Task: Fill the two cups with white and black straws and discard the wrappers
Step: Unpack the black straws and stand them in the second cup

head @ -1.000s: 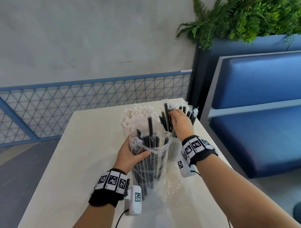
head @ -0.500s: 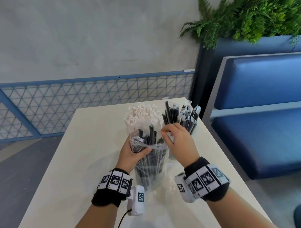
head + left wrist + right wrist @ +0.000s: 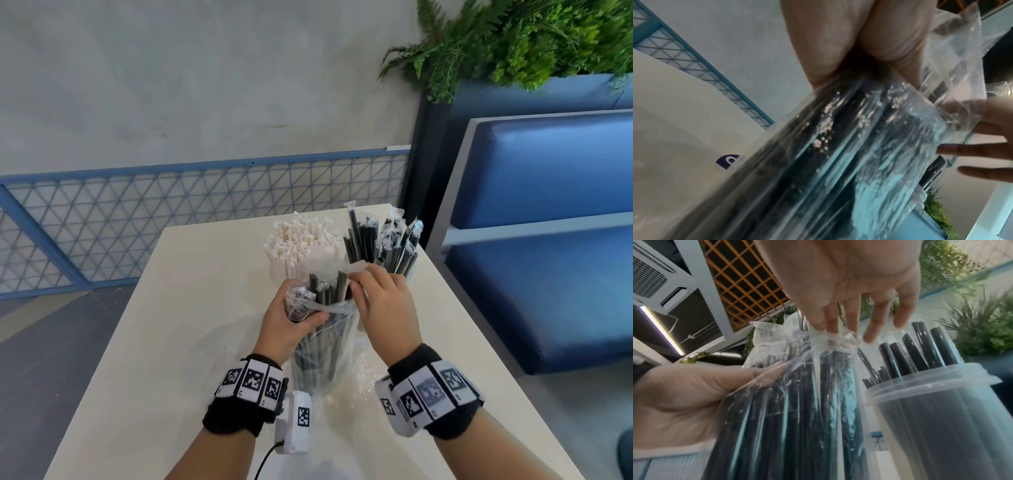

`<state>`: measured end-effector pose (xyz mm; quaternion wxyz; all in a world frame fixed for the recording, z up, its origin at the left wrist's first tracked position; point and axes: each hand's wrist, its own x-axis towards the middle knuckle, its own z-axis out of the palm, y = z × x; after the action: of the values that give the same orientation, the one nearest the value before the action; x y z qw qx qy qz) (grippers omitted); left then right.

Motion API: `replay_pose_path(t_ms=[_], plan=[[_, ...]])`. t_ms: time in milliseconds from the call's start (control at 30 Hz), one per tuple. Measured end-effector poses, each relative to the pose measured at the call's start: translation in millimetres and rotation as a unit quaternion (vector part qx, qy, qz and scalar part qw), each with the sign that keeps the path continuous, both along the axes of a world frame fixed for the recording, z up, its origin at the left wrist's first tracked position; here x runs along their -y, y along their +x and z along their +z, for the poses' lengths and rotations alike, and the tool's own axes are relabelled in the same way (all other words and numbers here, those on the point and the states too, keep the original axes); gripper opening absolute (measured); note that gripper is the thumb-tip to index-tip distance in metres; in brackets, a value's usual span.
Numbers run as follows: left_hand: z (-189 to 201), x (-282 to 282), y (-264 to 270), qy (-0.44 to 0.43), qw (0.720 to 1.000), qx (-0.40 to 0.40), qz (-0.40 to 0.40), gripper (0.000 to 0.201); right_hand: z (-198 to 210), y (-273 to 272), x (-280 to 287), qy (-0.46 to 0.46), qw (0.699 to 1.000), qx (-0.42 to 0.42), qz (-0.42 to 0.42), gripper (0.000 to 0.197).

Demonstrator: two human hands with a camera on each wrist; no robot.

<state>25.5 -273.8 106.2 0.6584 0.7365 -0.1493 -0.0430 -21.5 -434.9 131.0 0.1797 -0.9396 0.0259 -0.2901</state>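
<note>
Now the left hand (image 3: 289, 320) wraps its fingers and thumb around the upper part of a clear crinkled plastic wrapper bag (image 3: 322, 356) that stands upright on the cream-white rectangular worktop (image 3: 191, 308), near the front edge and between the two forearms. Inside this bag there is a bundle of long black plastic straws (image 3: 325, 294), and their tips come out of the open top of the bag. The right hand (image 3: 383, 308) is just beside the bag on its right side; in the right wrist view its thumb and forefinger pinch the gathered rim of the wrapper at the top (image 3: 835, 337), while the other fingers (image 3: 873, 331) are loosely stretched and hold nothing. In the left wrist view the bag with the dark straws (image 3: 838, 154) fills most of the picture, blurred, with the left palm (image 3: 849, 40) pressed on it. Behind the bag, further from the person, stand two containers close to each other: on the left a cup full of white paper straws (image 3: 301, 243), and on the right a translucent plastic cup (image 3: 941, 410) with black straws (image 3: 380, 243) inside, some of them in thin clear sleeves. I cannot see the body of the white-straw cup because the bag and the hands hide it. More crumpled clear plastic (image 3: 363, 380) lies flat on the worktop under and beside the bag. Right of the worktop there is a blue padded bench seat (image 3: 548, 274), and green fern plants (image 3: 513, 37) are above it.
</note>
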Motion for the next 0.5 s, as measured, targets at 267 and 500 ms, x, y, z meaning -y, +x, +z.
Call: replay_pose_path(t_ms=[267,500], plan=[[-8,-5,1,0.055,0.998,-0.008,0.000,0.081,18,-1,6,0.194,0.954,-0.175,0.147,0.059],[-5,-10,0,0.081,0.994,-0.022,-0.072,0.061,-1,10,-1,0.281,0.922,-0.198,0.178,0.064]])
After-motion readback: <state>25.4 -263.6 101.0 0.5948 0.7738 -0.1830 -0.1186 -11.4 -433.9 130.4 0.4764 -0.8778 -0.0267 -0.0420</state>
